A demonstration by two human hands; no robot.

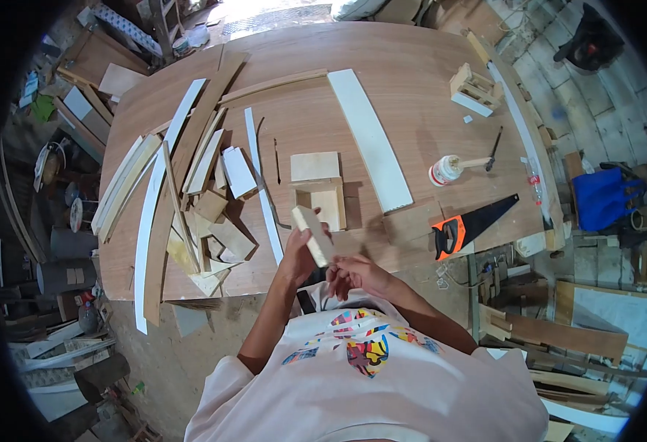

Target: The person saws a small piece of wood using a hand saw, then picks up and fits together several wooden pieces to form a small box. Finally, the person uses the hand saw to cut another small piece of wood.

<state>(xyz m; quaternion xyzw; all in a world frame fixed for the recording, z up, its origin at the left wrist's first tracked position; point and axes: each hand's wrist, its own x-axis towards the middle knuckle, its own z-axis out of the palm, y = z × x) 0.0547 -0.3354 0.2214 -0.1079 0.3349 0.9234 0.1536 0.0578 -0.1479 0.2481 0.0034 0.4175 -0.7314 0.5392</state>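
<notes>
My left hand (298,254) is closed around a short pale wooden block (313,236), held tilted above the table's front edge. At the block's lower end is my right hand (357,275), its fingers curled close to the wood; whether they pinch anything is too small to tell. Just beyond the block, a small open wooden box (342,204) lies on the table, with a flat pale board (315,164) against its far side. A long white strip (263,188) runs left of the box.
Offcuts (231,239) and long boards (169,177) cover the table's left. A wide white board (371,140) lies right of centre. Farther right are a glue bottle (445,171), a brush (494,151), an orange-handled saw (474,225) and a small wooden frame (477,88).
</notes>
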